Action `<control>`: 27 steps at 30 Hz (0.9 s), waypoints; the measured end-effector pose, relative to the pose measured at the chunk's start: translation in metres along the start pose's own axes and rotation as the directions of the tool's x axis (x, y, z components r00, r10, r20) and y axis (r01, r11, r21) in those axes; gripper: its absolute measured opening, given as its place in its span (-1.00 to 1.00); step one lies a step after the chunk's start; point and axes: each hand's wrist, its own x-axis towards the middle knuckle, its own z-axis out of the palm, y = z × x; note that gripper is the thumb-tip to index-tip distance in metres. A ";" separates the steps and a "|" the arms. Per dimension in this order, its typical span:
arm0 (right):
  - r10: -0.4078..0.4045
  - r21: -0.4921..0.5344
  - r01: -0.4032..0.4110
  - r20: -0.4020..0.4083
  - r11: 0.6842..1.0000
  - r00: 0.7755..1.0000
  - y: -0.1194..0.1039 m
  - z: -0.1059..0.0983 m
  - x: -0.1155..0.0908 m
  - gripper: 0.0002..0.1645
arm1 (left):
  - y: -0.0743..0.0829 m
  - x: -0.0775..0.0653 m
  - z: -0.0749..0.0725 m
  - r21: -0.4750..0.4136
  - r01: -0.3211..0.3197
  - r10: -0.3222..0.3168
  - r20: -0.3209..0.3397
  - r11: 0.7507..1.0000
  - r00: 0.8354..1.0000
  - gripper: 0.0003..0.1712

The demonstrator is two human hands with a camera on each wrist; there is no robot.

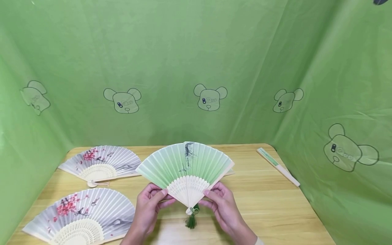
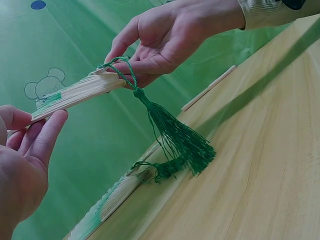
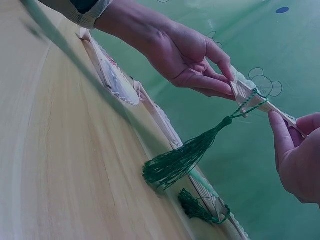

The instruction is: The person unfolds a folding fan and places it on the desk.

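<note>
A green folding fan (image 1: 186, 166), spread wide with a dark ink drawing on it, is held up over the table. My left hand (image 1: 149, 206) pinches its left outer rib between thumb and fingers. On the opposite side my right hand (image 1: 223, 206) pinches the right outer rib the same way. From the pivot hangs a dark green tassel (image 2: 177, 132), looped on a cord. In the right wrist view, a second green-edged fan (image 3: 205, 192) with its own tassel (image 3: 195, 206) lies on the table beyond; in the head view the held fan mostly hides it.
Two spread grey-white fans with red blossoms lie at the left, one at the back (image 1: 122, 160) and one in front (image 1: 113, 207). A folded fan (image 1: 278, 166) lies along the right edge of the wooden table (image 1: 275, 207). Green cloth walls (image 1: 171, 68) surround the table.
</note>
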 end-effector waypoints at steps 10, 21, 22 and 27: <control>-0.002 0.029 0.003 -0.041 1.000 0.999 -0.001 0.000 0.001 -0.38 | 0.001 0.000 0.002 0.018 0.007 -0.006 -0.035 1.000 0.999 -0.79; -0.026 0.032 0.028 -0.048 0.999 0.999 0.002 -0.002 0.004 -0.39 | 0.000 0.000 0.003 0.004 0.012 -0.011 -0.072 1.000 0.997 -0.68; -0.026 0.035 0.028 -0.051 0.999 0.998 0.002 -0.002 0.004 -0.40 | -0.001 0.000 0.003 0.001 0.009 -0.009 -0.070 1.000 0.997 -0.67; -0.031 0.054 0.035 -0.076 0.998 0.997 0.002 -0.003 0.005 -0.43 | -0.001 -0.001 0.003 -0.014 -0.002 0.002 -0.063 1.000 0.998 -0.65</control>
